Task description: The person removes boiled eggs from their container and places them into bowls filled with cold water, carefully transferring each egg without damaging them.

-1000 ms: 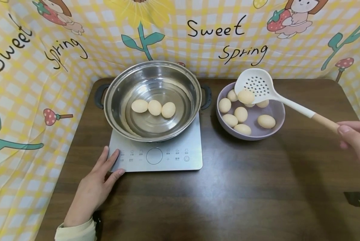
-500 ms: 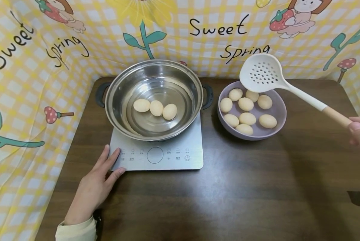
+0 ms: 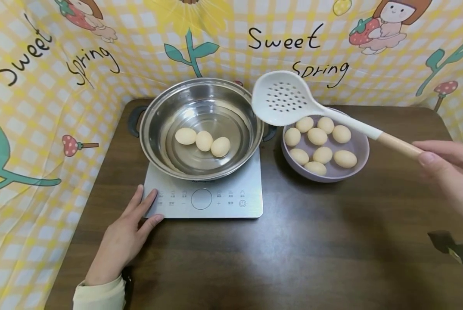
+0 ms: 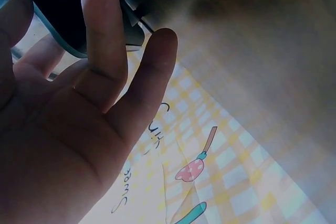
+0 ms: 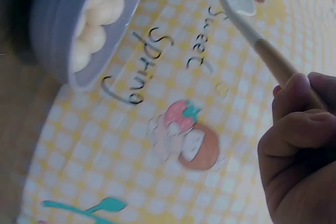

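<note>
My right hand [image 3: 454, 172] grips the wooden handle of a white slotted spoon [image 3: 283, 101]. The spoon's bare, holed head hangs between the pot and the bowl, overlapping the pot's right rim in the head view. Several eggs [image 3: 317, 136] sit in a purple bowl [image 3: 326, 176] beneath the spoon's neck. Three more eggs [image 3: 204, 141] lie in a row in water inside the steel pot [image 3: 165, 165], which stands on a silver induction cooker [image 3: 223, 211]. At the cooker's front left corner, my left hand [image 3: 124, 237] rests with fingers extended and thumb along the front edge.
Behind and to the left of the dark wooden table [image 3: 293, 258] hangs a yellow checked cloth [image 3: 223, 51] with printed drawings. Black handles [image 3: 134, 120] stick out from the pot's sides. The bowl stands close to the pot's right.
The slotted spoon first tipped an egg into the bowl and rose empty. It has since swung left toward the pot with my right hand. The left hand stays at the cooker's corner.
</note>
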`<action>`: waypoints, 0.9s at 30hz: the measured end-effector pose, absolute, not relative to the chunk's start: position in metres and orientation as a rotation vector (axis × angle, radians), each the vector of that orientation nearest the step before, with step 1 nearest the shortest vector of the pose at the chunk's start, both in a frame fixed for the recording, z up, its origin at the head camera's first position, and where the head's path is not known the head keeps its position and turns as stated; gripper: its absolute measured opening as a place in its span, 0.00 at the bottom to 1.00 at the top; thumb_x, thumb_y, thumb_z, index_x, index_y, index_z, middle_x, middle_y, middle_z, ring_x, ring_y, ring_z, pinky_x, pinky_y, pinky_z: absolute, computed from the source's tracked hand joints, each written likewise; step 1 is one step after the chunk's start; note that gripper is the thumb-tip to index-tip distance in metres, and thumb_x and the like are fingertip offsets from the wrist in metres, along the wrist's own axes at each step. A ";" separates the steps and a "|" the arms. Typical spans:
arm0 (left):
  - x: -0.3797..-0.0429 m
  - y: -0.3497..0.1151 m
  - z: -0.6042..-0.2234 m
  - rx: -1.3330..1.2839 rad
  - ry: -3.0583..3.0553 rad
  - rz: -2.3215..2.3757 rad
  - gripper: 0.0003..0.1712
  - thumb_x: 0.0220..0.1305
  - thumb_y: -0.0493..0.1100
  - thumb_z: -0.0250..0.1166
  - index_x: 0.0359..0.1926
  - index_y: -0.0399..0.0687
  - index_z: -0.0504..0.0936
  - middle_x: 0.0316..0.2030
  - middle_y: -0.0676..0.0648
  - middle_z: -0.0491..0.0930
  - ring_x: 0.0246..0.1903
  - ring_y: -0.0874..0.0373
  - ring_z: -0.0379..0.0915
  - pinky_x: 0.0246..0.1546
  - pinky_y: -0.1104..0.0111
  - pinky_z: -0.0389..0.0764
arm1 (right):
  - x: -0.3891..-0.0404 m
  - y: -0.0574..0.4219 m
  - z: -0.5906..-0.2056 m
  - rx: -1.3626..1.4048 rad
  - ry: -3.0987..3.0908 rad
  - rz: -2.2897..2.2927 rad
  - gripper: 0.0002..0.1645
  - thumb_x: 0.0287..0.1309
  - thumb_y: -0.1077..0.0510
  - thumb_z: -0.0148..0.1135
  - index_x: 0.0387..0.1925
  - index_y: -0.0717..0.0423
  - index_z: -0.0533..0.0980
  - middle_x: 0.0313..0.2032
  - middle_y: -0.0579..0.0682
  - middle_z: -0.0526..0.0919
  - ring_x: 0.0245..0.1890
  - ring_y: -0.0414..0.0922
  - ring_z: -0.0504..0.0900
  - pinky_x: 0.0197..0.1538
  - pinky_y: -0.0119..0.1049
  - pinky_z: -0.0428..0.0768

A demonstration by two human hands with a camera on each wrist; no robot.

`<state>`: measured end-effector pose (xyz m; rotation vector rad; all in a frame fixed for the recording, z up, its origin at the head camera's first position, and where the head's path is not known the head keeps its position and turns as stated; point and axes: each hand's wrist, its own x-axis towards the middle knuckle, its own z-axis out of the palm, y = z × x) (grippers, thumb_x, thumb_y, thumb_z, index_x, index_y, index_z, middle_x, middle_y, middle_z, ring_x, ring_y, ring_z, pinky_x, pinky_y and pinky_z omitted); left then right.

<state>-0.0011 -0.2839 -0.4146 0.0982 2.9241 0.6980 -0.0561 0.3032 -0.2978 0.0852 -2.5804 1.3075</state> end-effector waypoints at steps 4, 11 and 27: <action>-0.001 -0.284 -0.417 0.089 2.908 0.700 0.40 0.74 0.60 0.57 0.80 0.58 0.56 0.79 0.41 0.43 0.67 0.28 0.58 0.55 0.33 0.66 | -0.062 0.269 -0.288 0.291 -2.566 1.185 0.18 0.64 0.70 0.66 0.55 0.63 0.82 0.37 0.29 0.85 0.28 0.26 0.79 0.30 0.15 0.73; -0.001 -0.284 -0.418 0.089 2.924 0.716 0.39 0.74 0.60 0.58 0.79 0.58 0.58 0.79 0.41 0.45 0.66 0.30 0.62 0.55 0.34 0.67 | -0.073 0.229 -0.283 0.698 -2.391 0.902 0.24 0.68 0.46 0.66 0.44 0.66 0.86 0.32 0.37 0.85 0.26 0.26 0.71 0.32 0.16 0.65; -0.001 -0.289 -0.415 0.077 2.928 0.711 0.39 0.74 0.61 0.58 0.79 0.56 0.58 0.79 0.41 0.44 0.66 0.30 0.62 0.54 0.34 0.67 | -0.088 0.206 -0.282 0.927 -2.246 0.681 0.32 0.72 0.36 0.56 0.35 0.60 0.88 0.24 0.47 0.80 0.22 0.30 0.65 0.29 0.21 0.61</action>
